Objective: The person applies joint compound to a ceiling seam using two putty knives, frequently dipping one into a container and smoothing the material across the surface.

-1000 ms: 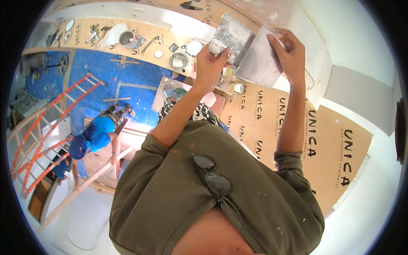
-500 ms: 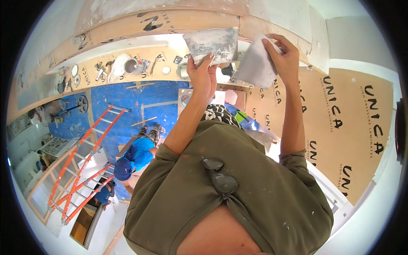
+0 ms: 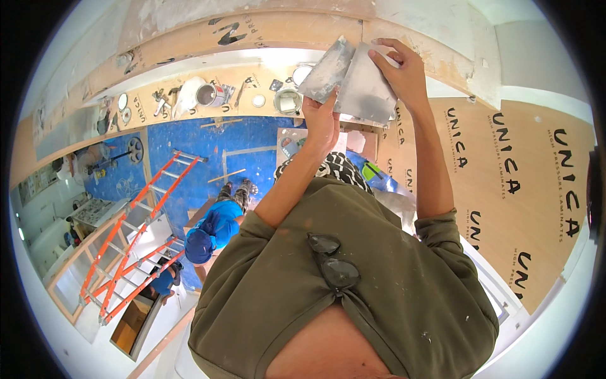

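Note:
Before the wall I hold two thin, flat metal filler spreaders close together. My left hand [image 3: 320, 121] is closed on the lower edge of one filler spreader [image 3: 326, 71], whose face is smeared with grey and white paste. From the upper right, my right hand [image 3: 406, 72] pinches the other filler spreader [image 3: 366, 86], a smoother grey one with darker smudges near its lower edge. Its left edge lies against or over the left one's right side; whether they touch I cannot tell. Sunglasses [image 3: 339, 273] hang from the neck of my olive top.
Below, a board ledge holds an opened tin [image 3: 210, 95], a white tub [image 3: 288, 101] and small tools. An orange ladder [image 3: 129, 234] stands at the left near a person in blue [image 3: 214, 230]; another person [image 3: 165, 281] is beyond it. Printed brown board [image 3: 505, 183] covers the right side.
The two spreaders have come together: the left one has tilted and shifted right, and the right one has moved left and up against it. The view has shifted slightly.

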`<state>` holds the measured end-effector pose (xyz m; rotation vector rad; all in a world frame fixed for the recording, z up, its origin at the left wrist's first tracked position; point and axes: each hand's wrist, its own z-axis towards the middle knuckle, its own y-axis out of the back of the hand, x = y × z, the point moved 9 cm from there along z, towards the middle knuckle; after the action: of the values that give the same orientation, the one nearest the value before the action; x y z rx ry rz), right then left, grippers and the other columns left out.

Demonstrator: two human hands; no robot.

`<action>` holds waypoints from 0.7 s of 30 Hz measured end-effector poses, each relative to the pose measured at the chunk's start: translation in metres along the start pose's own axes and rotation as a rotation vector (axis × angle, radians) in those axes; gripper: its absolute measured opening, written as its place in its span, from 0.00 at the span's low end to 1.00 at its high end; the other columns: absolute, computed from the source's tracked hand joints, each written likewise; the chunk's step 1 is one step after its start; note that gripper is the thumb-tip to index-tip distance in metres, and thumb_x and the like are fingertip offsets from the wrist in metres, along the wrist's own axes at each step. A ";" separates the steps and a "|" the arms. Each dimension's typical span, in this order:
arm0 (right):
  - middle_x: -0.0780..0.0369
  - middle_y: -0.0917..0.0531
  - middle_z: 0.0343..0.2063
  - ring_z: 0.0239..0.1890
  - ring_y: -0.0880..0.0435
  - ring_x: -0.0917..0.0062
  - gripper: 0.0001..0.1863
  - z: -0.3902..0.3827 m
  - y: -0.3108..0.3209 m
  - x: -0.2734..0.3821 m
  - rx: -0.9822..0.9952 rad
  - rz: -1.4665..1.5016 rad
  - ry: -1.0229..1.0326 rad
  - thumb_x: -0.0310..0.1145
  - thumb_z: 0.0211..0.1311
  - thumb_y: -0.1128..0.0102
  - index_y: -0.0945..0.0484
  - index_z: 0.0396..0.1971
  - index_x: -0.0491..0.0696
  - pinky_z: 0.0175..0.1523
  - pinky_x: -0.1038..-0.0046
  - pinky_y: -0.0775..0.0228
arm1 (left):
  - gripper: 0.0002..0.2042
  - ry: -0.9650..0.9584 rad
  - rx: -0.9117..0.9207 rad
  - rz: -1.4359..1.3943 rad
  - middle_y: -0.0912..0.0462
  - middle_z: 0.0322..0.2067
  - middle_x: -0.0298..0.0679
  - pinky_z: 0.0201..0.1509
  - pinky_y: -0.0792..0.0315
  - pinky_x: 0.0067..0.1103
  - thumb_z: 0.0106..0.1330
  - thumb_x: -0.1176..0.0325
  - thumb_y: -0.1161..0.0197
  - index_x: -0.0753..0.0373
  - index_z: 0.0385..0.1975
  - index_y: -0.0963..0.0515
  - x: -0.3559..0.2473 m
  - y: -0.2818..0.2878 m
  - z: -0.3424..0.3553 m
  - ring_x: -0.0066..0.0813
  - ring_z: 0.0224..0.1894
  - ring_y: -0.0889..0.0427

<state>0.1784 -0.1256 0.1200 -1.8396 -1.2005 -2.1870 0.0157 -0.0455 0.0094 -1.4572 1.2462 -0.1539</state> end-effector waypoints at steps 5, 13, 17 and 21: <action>0.57 0.15 0.25 0.29 0.18 0.77 0.16 0.013 -0.011 0.001 -0.034 -0.104 0.125 0.42 0.53 0.32 0.15 0.38 0.48 0.40 0.74 0.28 | 0.14 0.157 -0.016 -0.173 0.23 0.52 0.43 0.58 0.23 0.28 0.68 0.78 0.45 0.67 0.53 0.31 0.027 0.018 0.007 0.32 0.52 0.21; 0.59 0.14 0.28 0.32 0.17 0.75 0.17 0.028 0.013 -0.004 -0.162 -0.094 0.040 0.44 0.54 0.31 0.14 0.38 0.47 0.41 0.76 0.26 | 0.15 0.242 0.056 -0.069 0.24 0.52 0.41 0.60 0.27 0.32 0.69 0.79 0.48 0.63 0.55 0.32 0.068 0.020 0.002 0.33 0.52 0.22; 0.56 0.13 0.30 0.32 0.15 0.75 0.17 0.006 -0.015 -0.002 -0.156 -0.107 0.092 0.40 0.54 0.31 0.15 0.39 0.45 0.41 0.76 0.26 | 0.18 0.124 0.061 -0.099 0.26 0.53 0.40 0.54 0.23 0.27 0.66 0.81 0.44 0.65 0.55 0.33 0.064 -0.001 -0.004 0.29 0.51 0.22; 0.55 0.13 0.32 0.32 0.14 0.72 0.13 -0.004 -0.031 0.015 -0.167 -0.158 0.079 0.34 0.56 0.34 0.15 0.37 0.41 0.41 0.76 0.25 | 0.21 0.051 -0.003 -0.118 0.25 0.49 0.38 0.53 0.23 0.24 0.61 0.82 0.39 0.65 0.55 0.34 0.089 0.017 0.005 0.26 0.50 0.21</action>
<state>0.1556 -0.0998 0.1172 -1.7501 -1.2206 -2.4905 0.0471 -0.1042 -0.0528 -1.5378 1.2019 -0.2702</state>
